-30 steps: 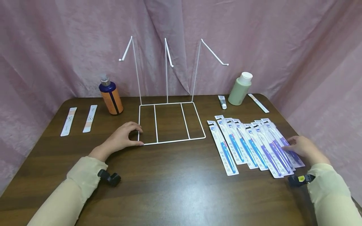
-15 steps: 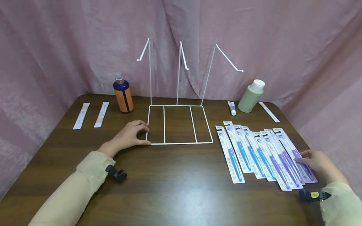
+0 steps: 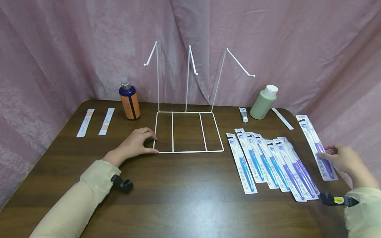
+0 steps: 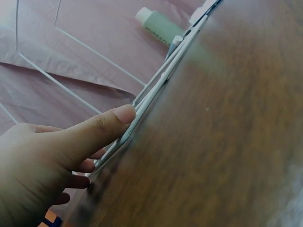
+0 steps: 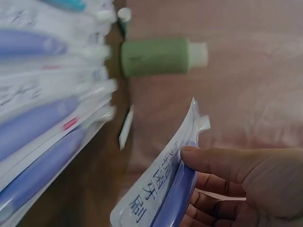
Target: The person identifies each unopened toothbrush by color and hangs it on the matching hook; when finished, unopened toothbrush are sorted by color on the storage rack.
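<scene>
A white wire display rack (image 3: pixel 190 152) stands at the back middle, with three upright arms ending in hooks. My left hand (image 3: pixel 134 142) holds its front left corner; in the left wrist view the thumb lies on the wire and the fingers curl behind it. At the right, my right hand (image 3: pixel 346 160) pinches a purple toothbrush in its blister pack (image 5: pixel 163 182), thumb on the front and fingers behind. This pack is lifted and tilted, apart from the others. Several packed toothbrushes (image 3: pixel 245 165), blue and purple, lie fanned out and overlapping to its left.
An orange bottle (image 3: pixel 130 104) with a dark blue top stands left of the rack. Two white label strips (image 3: pixel 106 121) lie farther left. Right of the rack are a small tube (image 3: pixel 243 114), a green bottle (image 3: pixel 263 104) with a white cap and another strip (image 3: pixel 282 119).
My right hand has picked up the rightmost purple toothbrush pack and moved it up and right, away from the row. The left hand stays at the rack corner. The head view has shifted slightly.
</scene>
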A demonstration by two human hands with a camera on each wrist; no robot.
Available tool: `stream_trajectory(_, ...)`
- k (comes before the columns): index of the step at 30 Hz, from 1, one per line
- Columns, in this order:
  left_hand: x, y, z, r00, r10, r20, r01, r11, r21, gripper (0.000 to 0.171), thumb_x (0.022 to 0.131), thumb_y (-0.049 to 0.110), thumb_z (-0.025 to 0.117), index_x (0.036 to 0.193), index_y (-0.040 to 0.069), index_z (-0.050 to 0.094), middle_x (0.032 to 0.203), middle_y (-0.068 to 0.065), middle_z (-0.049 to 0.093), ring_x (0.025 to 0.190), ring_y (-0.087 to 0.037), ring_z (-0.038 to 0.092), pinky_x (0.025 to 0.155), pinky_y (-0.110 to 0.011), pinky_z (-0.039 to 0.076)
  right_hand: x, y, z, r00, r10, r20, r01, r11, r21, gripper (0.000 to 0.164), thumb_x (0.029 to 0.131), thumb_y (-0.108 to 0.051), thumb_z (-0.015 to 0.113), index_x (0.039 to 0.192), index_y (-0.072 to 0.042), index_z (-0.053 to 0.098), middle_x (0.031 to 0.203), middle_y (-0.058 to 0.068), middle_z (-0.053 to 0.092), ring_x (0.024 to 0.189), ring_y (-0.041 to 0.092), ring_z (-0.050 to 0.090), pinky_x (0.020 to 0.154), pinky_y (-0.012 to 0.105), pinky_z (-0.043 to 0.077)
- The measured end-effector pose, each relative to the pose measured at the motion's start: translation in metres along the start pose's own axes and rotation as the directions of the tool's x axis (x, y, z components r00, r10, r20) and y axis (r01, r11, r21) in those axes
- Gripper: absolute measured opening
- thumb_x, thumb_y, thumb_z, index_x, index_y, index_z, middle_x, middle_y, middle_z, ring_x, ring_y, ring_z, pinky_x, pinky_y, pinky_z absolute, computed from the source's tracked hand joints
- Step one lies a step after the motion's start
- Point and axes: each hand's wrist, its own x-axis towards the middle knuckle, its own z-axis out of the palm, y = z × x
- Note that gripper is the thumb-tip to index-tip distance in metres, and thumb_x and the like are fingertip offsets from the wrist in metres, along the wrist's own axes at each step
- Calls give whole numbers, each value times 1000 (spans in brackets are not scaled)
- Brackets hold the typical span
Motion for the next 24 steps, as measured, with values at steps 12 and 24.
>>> stream_trajectory(12,-1,-1,-2,1000,8,-17,-7,1000,19,51,71,48,81,105,13,67,118,-9,62,115,-29,55,104,-52,37,-6,-66,-27,974,-139,-180,143,990,8,48,92,-28,64,116,13,52,99,35,62,67,0,53,63,33,41)
stream_trajectory(24,-3,1,0,999,39,-32,-38,999,27,50,71,49,80,103,13,67,114,-9,63,111,-30,57,100,-53,39,-23,-130,-22,906,-223,-360,280,953,115,45,88,-21,70,119,7,53,102,29,63,68,-25,39,57,3,39)
